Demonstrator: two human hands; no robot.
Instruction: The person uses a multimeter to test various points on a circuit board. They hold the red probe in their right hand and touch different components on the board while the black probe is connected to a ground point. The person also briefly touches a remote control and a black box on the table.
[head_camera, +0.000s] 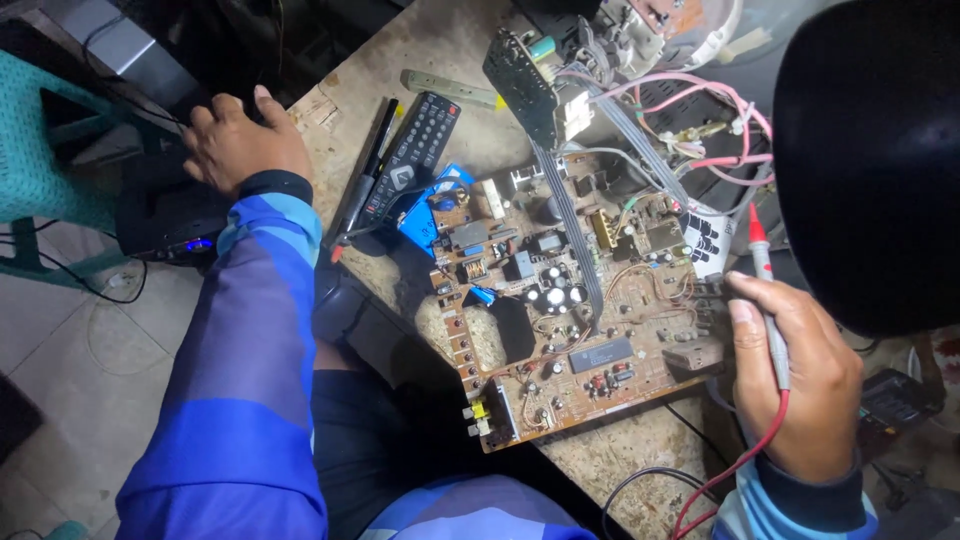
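Circuit board (570, 300) overhangs the desk (450, 50) edge; right hand (800, 380) grips a red probe (768, 300), left hand (240, 145) lies flat on a black box (165, 225), gripping nothing. A slip could short parts.

black remote (413, 155) and pen (368, 172) — teal chair (45, 150) aside

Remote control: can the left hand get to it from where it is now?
Probably yes. The left hand rests on a dark box at the table's left edge, empty. The remote control lies face up just beside it, with only pens lying between and nothing on top.
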